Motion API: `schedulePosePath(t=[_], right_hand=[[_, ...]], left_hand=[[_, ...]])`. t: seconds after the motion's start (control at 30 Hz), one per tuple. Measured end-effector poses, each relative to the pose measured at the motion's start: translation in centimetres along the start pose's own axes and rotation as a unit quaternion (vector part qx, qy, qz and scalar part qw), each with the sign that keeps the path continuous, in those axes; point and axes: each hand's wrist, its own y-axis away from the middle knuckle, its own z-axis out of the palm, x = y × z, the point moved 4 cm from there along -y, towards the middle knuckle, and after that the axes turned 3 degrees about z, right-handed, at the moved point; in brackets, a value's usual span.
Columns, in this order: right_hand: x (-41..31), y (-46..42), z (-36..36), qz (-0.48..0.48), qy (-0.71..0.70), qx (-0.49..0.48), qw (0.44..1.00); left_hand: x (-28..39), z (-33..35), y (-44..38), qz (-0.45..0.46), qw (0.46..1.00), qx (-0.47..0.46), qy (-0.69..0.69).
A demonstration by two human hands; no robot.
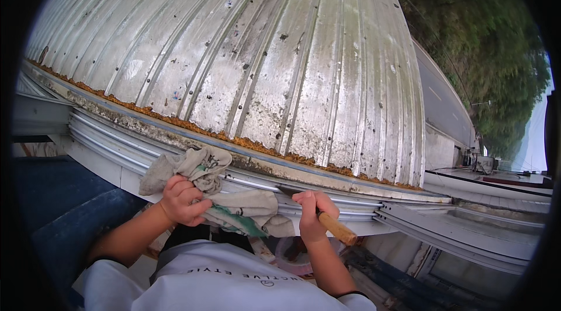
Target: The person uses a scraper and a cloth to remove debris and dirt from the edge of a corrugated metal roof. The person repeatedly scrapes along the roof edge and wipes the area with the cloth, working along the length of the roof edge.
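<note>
My left hand [185,201] grips a crumpled grey cloth [256,205] with green patches, bunched over the metal window track [118,144]. To the right, my right hand [316,212] is closed on a tool with a wooden handle [336,227] and a dark, pointed metal blade [289,190]. The blade points left along the track, close to the cloth's right part; whether its tip touches the track I cannot tell. Part of the handle and blade is hidden by my fingers.
Beyond the weathered sill [144,129] lies a corrugated metal roof [280,61], edged with orange-brown foam [206,129]. Sliding window frames [456,232] stand at right. A tub [293,254] sits below, partly hidden by my shirt. Dark blue fabric [74,205] is at left; a road and trees lie outside.
</note>
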Motion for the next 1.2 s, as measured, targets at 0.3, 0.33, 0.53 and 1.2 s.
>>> schedulePosePath(t=[0.3, 0.33, 0.53, 1.2], right_hand=[[1.2, -4.0, 1.6, 0.155, -0.108, 0.042, 0.981], [1.1, -2.6, 1.1, 0.081, -0.029, 0.047, 0.995], [-0.1, 2.7, 2.6, -0.215, -0.026, 0.073, 0.974], [1.7, 3.4, 1.8, -0.305, 0.002, 0.019, 0.952]], left_hand=[[-0.1, 0.2, 0.3, 0.002, 1.000, 0.000, 0.017], [0.0, 0.2, 0.3, 0.001, 1.000, -0.002, 0.014], [0.1, 0.0, -0.2, 0.001, 1.000, 0.010, 0.010], [0.2, -0.1, -0.2, 0.002, 1.000, -0.002, 0.008]])
